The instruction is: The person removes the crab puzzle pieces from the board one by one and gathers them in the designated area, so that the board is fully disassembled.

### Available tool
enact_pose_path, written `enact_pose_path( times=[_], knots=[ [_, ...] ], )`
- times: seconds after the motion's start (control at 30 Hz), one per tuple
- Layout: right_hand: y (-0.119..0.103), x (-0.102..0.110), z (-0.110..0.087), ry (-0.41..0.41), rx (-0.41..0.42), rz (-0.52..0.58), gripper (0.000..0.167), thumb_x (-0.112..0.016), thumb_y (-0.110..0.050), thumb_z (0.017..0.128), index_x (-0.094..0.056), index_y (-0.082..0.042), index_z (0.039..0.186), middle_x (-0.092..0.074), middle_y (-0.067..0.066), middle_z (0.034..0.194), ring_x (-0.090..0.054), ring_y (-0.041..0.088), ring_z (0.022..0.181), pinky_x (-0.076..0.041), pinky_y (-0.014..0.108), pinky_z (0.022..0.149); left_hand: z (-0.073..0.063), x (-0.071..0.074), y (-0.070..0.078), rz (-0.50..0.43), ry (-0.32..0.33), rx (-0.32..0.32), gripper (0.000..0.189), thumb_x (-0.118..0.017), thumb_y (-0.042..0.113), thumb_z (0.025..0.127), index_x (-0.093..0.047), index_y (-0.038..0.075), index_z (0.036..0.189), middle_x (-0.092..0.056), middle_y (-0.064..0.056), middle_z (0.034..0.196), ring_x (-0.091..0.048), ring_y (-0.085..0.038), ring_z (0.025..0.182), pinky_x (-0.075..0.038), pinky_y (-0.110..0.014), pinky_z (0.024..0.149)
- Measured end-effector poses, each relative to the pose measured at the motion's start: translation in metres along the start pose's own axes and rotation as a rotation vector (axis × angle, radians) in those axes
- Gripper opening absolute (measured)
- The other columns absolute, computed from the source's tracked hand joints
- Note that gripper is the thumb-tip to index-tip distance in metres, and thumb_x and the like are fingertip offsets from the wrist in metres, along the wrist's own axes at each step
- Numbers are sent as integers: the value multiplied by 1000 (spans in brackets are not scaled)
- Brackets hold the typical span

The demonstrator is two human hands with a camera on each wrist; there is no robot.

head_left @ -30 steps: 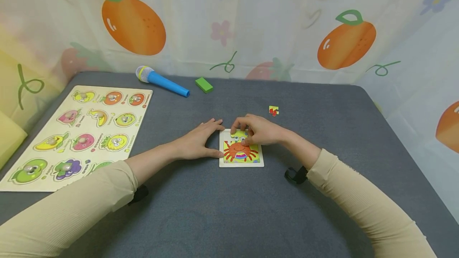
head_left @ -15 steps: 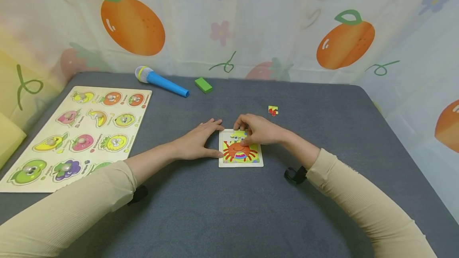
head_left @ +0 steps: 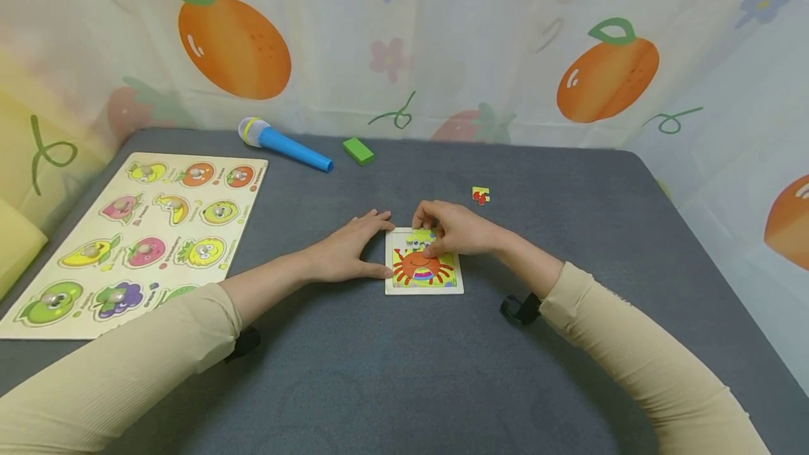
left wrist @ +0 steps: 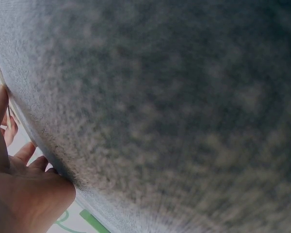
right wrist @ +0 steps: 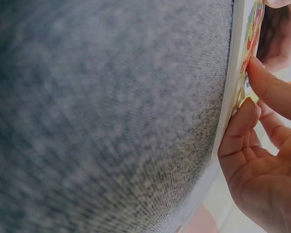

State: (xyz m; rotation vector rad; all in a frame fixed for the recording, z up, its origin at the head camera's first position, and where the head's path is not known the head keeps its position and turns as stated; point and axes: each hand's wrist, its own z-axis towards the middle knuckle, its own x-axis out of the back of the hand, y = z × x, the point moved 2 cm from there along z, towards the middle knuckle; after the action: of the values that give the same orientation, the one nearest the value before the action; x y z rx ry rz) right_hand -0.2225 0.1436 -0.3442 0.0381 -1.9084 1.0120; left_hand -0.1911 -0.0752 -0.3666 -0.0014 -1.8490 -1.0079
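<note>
A small square crab puzzle (head_left: 424, 291) in a white frame lies on the grey table at the centre of the head view. My right hand (head_left: 466, 229) reaches over its upper right part, thumb and curled fingers pinching a yellow puzzle piece (head_left: 417, 238) with the crab's eyes. Part of that piece is hidden by the fingers. Along the puzzle's left side, my left hand (head_left: 344, 250) lies with fingers extended, its thumb and forefinger touching the frame. The right wrist view shows the right thumb and fingers (right wrist: 254, 114) against the picture.
A loose red-and-yellow puzzle piece (head_left: 480, 195) lies behind the right hand. To the left is a large fruit peg board (head_left: 246, 192). A blue toy microphone (head_left: 293, 148) and a green block (head_left: 359, 151) lie near the table's back edge, before a printed curtain (head_left: 442, 55).
My right fingertips and the eye piece have shifted slightly to the right over the puzzle, then stayed nearly still. The left hand keeps its place at the frame.
</note>
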Motion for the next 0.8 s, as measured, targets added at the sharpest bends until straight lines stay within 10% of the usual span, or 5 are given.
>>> enact_pose_path(
  times=[0.8],
  knots=[
    [0,1,-2,27,6,27,36,-79,-10,83,-59,-9,113,-54,10,97,-45,17,71,-40,26,66,1,-1,-1,2,0,-2,79,-73,40,88,-38,6,149,-18,-16,166,-6,-37,156,-7,-55,128]
  ],
)
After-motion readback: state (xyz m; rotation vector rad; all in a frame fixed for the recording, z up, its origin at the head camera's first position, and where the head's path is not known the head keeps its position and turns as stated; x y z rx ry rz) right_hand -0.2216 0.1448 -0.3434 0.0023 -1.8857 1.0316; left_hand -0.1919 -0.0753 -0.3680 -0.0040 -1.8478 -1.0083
